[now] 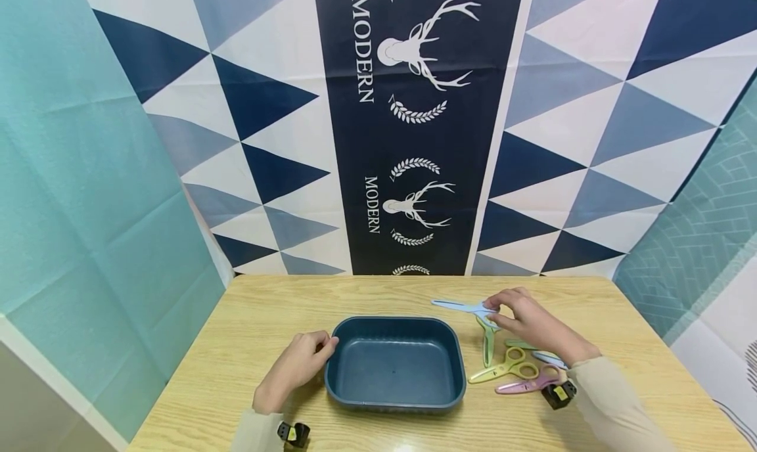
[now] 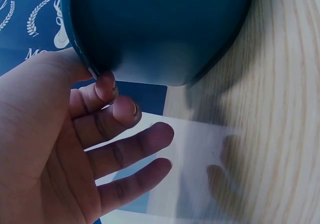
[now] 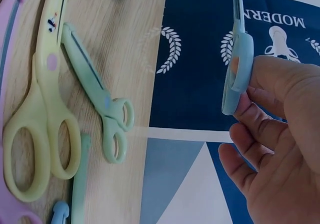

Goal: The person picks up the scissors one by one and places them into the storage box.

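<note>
A dark blue rectangular tub [image 1: 395, 405] stands on the wooden table. At its left end my left hand [image 1: 298, 362] pinches the rim between thumb and index finger, and in the left wrist view the other fingers spread below the wall [image 2: 150, 58]. On the right side, my right hand [image 1: 525, 317] holds light blue scissors [image 1: 460, 306] by the handle loops, blades pointing left. The right wrist view has these scissors [image 3: 243, 58] edge-on between thumb and fingers, raised over the table. Below that hand lie green scissors [image 1: 488, 348], yellow scissors [image 1: 495, 372] and pink-purple scissors [image 1: 519, 387].
Another green piece [image 1: 516, 343] and a blue piece [image 1: 550, 359] lie partly covered near the right wrist. A patterned cloth [image 1: 414, 136] with triangles and deer heads hangs behind the table's far edge. Teal sheeting [image 1: 100, 196] hangs at the left.
</note>
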`<state>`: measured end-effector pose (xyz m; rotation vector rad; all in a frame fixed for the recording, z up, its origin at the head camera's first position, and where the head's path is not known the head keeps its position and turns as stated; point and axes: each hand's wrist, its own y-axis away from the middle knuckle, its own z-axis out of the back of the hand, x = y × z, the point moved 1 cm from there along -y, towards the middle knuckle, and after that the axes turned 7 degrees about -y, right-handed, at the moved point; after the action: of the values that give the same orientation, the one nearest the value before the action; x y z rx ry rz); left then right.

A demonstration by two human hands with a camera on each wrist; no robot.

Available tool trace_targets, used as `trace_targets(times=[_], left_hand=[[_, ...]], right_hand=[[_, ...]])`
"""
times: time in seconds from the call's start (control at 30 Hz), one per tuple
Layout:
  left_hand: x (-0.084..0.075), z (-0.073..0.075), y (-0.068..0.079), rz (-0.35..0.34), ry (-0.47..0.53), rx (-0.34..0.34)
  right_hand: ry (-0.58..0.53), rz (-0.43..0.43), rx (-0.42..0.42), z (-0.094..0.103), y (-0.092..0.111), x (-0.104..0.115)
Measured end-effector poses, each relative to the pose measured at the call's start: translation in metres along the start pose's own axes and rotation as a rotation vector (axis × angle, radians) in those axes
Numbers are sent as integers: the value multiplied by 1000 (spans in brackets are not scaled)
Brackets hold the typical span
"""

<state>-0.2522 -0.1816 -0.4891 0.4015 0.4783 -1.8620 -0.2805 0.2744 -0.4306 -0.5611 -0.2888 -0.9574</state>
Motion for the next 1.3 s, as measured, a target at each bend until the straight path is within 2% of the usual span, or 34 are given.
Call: trace_targets(times=[0.5,0.73,1.3], left_hand=[[0,0,2,3,-16,-17],[1,-1,1,-11,-16,-18],[2,-2,-1,-4,13,-10]], right_hand=[[-16,-33,40,-3,-7,13],[-33,-20,49,-6,-13,20],[-74,20,84,-29,-28,30]])
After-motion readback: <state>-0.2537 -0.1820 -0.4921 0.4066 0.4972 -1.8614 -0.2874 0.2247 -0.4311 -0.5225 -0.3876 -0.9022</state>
